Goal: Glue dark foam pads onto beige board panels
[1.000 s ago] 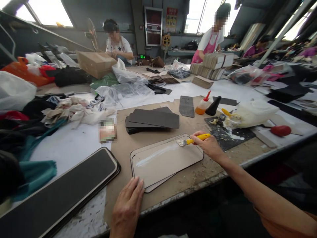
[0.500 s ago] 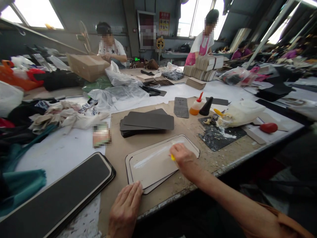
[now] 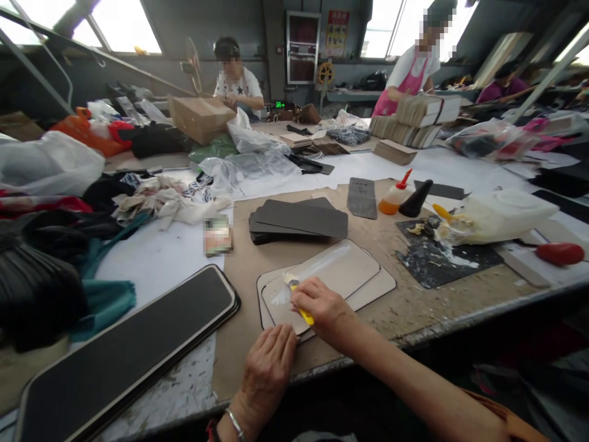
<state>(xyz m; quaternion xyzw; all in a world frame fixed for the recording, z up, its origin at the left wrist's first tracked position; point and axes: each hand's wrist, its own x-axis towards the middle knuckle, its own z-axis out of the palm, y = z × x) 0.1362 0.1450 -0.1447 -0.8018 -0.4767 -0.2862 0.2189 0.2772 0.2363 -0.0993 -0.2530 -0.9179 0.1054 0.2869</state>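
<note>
In my right hand [image 3: 324, 310] is a small brush [image 3: 304, 313] with a yellow handle, its tip touching a beige rounded panel [image 3: 331, 279]. A wet white streak runs along that panel's top. Underneath lies a second dark-edged beige panel [image 3: 380, 288], set at a different angle. My left hand [image 3: 271, 362] rests flat, fingers extended over the panel's near-left corner. Just beyond the panels is a loose stack of dark grey boards [image 3: 299, 221].
Long black panels [image 3: 133, 344] are piled at left. A glue-smeared dark board [image 3: 442, 261] sits right, beside a white plastic jug [image 3: 501, 212] and an orange-filled squeeze bottle [image 3: 391, 199]. A red-handled object [image 3: 559, 253] lies near the right edge. Two co-workers stand across the table.
The brush in my right hand has moved from the panel's far right to its left end. The upper panel has turned on the lower one. The camera view has shifted left.
</note>
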